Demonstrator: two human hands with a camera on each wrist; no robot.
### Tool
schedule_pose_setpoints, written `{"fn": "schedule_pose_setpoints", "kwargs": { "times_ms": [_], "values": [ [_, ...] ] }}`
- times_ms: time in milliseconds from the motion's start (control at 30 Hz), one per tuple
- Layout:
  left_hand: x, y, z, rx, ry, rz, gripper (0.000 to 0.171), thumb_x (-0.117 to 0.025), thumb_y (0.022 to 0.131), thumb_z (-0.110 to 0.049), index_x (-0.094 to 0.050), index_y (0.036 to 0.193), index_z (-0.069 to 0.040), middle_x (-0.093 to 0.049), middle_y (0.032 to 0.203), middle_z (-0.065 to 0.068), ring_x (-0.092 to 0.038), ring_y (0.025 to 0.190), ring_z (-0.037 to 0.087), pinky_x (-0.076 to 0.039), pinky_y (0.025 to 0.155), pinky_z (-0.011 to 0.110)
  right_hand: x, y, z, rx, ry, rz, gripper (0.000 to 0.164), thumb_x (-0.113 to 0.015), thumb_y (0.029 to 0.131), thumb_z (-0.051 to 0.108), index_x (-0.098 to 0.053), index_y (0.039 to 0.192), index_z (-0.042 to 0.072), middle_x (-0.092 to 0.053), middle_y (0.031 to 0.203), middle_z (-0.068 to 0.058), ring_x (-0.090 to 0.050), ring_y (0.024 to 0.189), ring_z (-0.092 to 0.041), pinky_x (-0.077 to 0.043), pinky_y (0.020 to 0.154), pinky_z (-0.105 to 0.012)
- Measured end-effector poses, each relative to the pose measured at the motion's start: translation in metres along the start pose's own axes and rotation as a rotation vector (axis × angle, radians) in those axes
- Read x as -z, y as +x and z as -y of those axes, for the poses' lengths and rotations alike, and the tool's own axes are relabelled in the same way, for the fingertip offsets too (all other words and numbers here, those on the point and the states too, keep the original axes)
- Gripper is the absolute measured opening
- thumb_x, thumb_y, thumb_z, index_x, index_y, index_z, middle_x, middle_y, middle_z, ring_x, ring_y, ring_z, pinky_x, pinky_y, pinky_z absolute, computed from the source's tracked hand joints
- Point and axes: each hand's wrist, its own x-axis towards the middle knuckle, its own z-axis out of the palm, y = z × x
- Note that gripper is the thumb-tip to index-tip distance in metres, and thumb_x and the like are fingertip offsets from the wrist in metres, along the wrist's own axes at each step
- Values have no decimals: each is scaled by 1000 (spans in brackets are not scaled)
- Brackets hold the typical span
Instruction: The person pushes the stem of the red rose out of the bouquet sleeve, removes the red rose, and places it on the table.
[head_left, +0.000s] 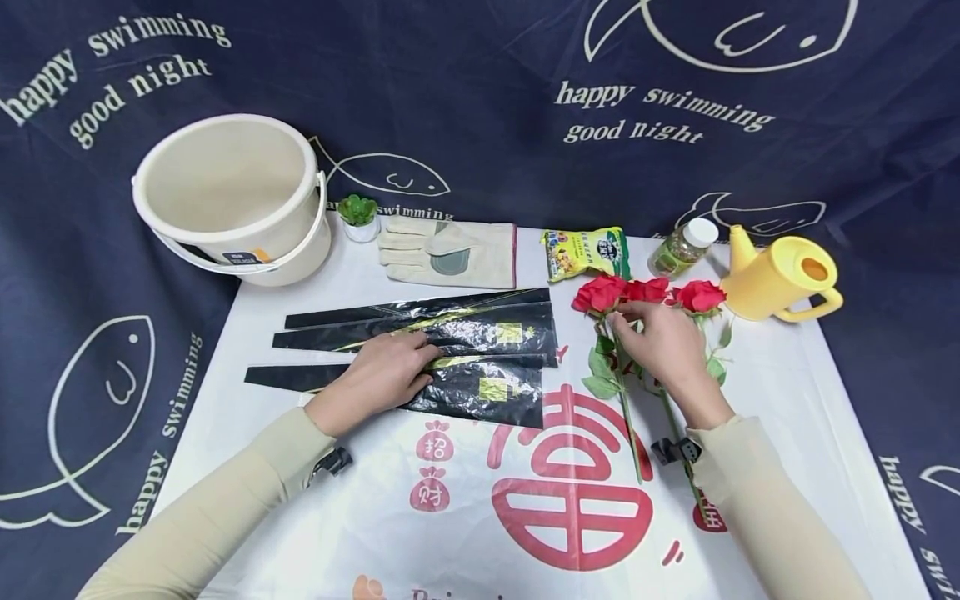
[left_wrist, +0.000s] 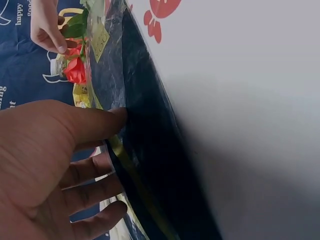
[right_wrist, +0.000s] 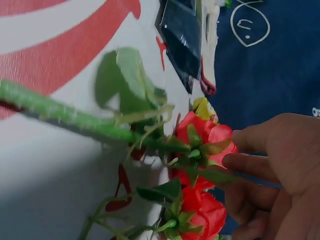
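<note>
Three tapered black plastic flower sleeves (head_left: 517, 408) with yellow stripes lie side by side on the table. My left hand (head_left: 382, 371) rests over the nearer ones, its thumb (left_wrist: 107, 122) at a sleeve's edge and its fingers loosely bent. Three red artificial roses lie at the right, stems toward me. My right hand (head_left: 667, 350) is over them, with fingertips right at the petals of the leftmost rose (head_left: 598, 293). In the right wrist view, this rose (right_wrist: 220, 137) shows its green stem and leaves. The right hand partly covers the middle rose (head_left: 647, 289).
Along the back stand a white bucket (head_left: 232, 221), a small potted plant (head_left: 358, 217), work gloves (head_left: 450, 250), a yellow-green packet (head_left: 587, 252), a white-capped jar (head_left: 682, 247) and a yellow watering can (head_left: 776, 279). A dark printed curtain (head_left: 480, 100) hangs behind.
</note>
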Motion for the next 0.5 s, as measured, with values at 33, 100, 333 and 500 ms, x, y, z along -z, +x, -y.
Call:
{"fn": "schedule_pose_setpoints", "kwargs": {
  "times_ms": [33, 100, 333, 500],
  "values": [
    [0, 0, 0, -4, 3, -7, 36, -72, 81, -31, -65, 112, -16, -57, 94, 2, -57, 90, 23, -47, 74, 42, 0, -2, 2, 8, 8, -9, 36, -59, 88, 43, -71, 108, 16, -64, 70, -1, -52, 58, -22, -37, 45, -36],
    [0, -1, 0, -10, 3, -16, 36, -72, 81, -32, -65, 111, -15, -56, 94, 2, -56, 90, 23, -46, 74, 42, -1, -5, 6, 33, 31, -26, 33, -60, 88, 42, -71, 107, 17, -61, 67, 2, -50, 55, -19, -36, 44, -35],
    [1, -1, 0, 7, -55, -9, 47, -68, 83, -39, -61, 121, -11, -50, 122, 13, -47, 108, 29, -45, 82, 45, -6, -13, 28, 220, 145, 45, 31, -66, 86, 36, -70, 110, 16, -66, 97, 0, -57, 70, -16, -45, 56, -36],
    [-2, -1, 1, 5, -82, 23, 54, -64, 87, -41, -55, 129, -9, -46, 135, 17, -43, 122, 34, -36, 97, 48, -13, -15, 35, 271, 162, 80, 33, -65, 87, 40, -70, 111, 18, -63, 113, -1, -62, 82, -17, -48, 65, -38]
  ]
}}
